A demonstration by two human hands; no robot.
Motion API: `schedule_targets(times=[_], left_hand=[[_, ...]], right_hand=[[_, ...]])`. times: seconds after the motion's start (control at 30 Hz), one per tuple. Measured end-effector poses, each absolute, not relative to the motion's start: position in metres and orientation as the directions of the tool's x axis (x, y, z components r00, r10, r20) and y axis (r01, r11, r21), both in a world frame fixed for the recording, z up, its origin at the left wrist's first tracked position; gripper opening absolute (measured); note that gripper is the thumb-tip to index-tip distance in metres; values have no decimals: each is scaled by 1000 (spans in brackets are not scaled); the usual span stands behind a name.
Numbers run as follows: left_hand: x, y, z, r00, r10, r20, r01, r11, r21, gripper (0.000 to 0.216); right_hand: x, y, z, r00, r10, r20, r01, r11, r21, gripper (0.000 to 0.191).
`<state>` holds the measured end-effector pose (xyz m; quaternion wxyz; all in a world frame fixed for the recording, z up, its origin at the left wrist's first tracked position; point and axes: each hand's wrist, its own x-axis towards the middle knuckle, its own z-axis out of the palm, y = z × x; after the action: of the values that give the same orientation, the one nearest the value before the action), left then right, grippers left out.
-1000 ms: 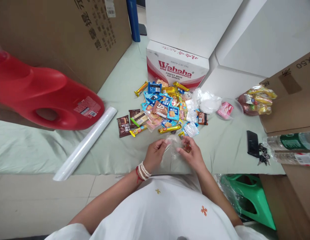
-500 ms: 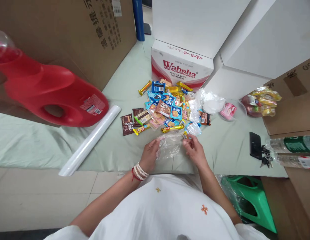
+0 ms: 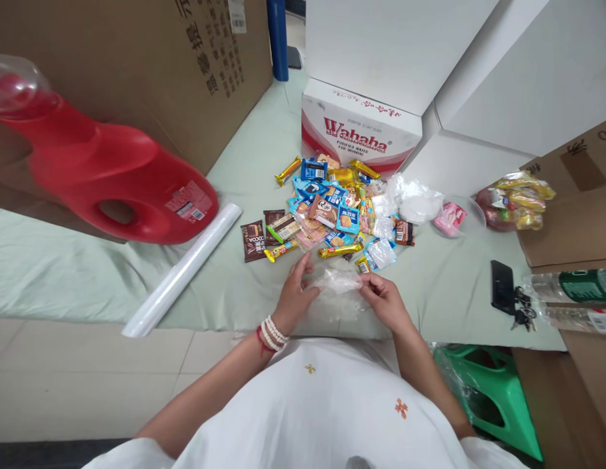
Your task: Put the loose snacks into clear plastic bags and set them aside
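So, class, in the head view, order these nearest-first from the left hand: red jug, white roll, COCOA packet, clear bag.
1. Clear bag, immediately right
2. COCOA packet, ahead and left
3. White roll, farther left
4. Red jug, far left, past the roll

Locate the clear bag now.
Head view, just below centre: the clear bag is between the left hand and right hand, on the wearer's side of the snack pile.

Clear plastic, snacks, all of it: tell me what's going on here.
The person's right hand pinches some crumpled clear plastic, while the left hand is open at its other side; whether it touches is hard to tell. Just beyond, a pile of wrapped snacks lies on the pale green cloth, in front of the Wahaha box.
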<state>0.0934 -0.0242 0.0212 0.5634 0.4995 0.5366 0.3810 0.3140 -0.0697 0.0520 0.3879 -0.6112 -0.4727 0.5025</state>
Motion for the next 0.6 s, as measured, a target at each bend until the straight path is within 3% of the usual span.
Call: schedule_targets(times=[0.07, 0.17, 0.27, 0.33, 0.47, 0.6], left_hand=[[96, -22, 28, 202, 976, -84, 245, 33, 969, 86], [101, -19, 33, 319, 946, -63, 366, -61, 929, 51], [106, -14, 31, 216, 969, -123, 298, 55, 953, 21], [109, -10, 27, 106, 964, -243, 106, 232, 967, 11], [114, -7, 21, 82, 845, -529, -196, 534, 822, 24], [115, -9, 22, 99, 807, -582, -231, 587, 776, 33]], right_hand=[[316, -72, 55, -25, 976, -218, 235, -207, -950, 32], [318, -75, 55, -34, 978, -206, 270, -189, -944, 35], [322, -79, 52, 56, 981, -184, 283, -192, -940, 43], [325, -83, 48, 116, 980, -164, 292, -191, -937, 41], [329, -91, 38, 176, 966, -188, 308, -235, -922, 34], [330, -97, 44, 306, 952, -24, 513, -186, -838, 29]])
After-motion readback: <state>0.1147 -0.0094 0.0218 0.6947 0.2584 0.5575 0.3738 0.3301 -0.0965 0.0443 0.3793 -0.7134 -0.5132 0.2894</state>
